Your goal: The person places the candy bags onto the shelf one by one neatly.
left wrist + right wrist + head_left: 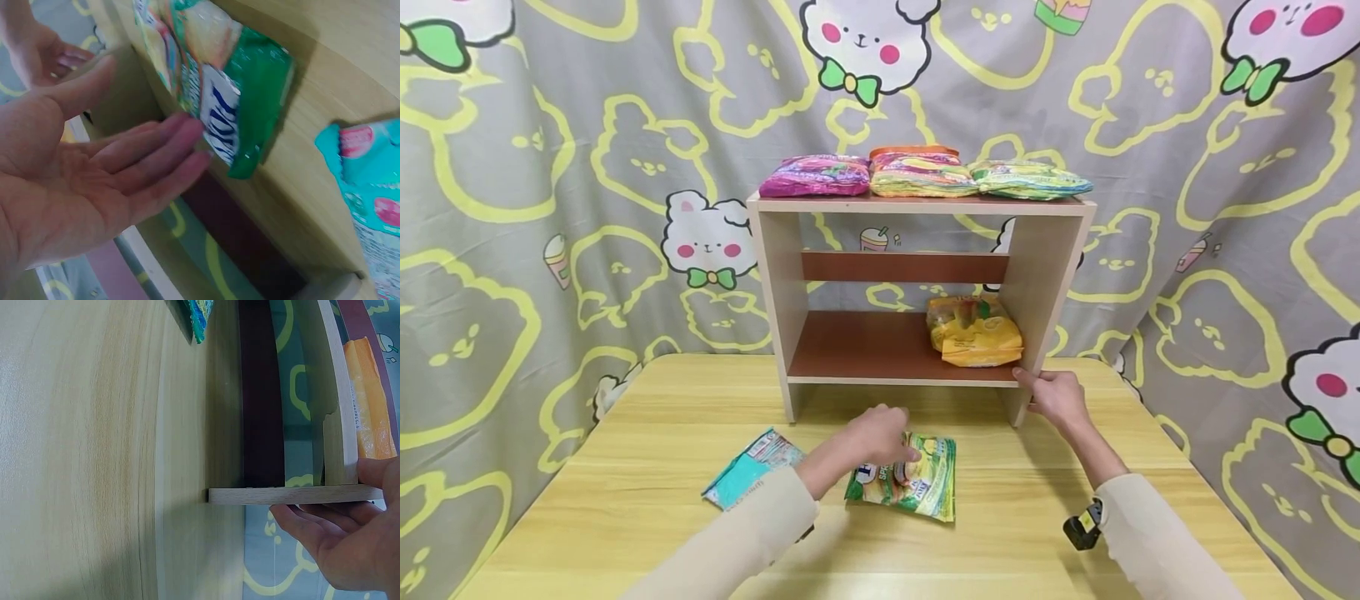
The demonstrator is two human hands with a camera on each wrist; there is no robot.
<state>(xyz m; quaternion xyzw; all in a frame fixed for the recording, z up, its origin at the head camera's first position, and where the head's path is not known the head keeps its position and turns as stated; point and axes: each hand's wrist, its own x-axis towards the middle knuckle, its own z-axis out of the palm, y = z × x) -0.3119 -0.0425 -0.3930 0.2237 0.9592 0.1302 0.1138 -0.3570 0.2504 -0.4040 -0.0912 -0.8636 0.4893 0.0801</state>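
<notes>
In the head view, my left hand point(880, 435) is over a green snack packet point(934, 492) lying on the table in front of the shelf. The left wrist view shows this hand with extended, slightly bent fingers point(156, 156) right at the packet's printed side, its thumb apart from it. My right hand point(1057, 398) grips the wooden shelf point(910, 382) low on its right side panel point(294, 495). Its thumb lies on the inner side near the lower board, and its fingers are against the outer face.
A teal packet point(752, 471) lies left of the green one, partly behind my left sleeve. One yellow packet point(977, 337) sits on the lower board's right end. Along the shelf top are a purple packet point(816, 175), a pink-and-yellow packet point(917, 173) and a yellow-green packet point(1030, 178). Patterned curtain surrounds the table.
</notes>
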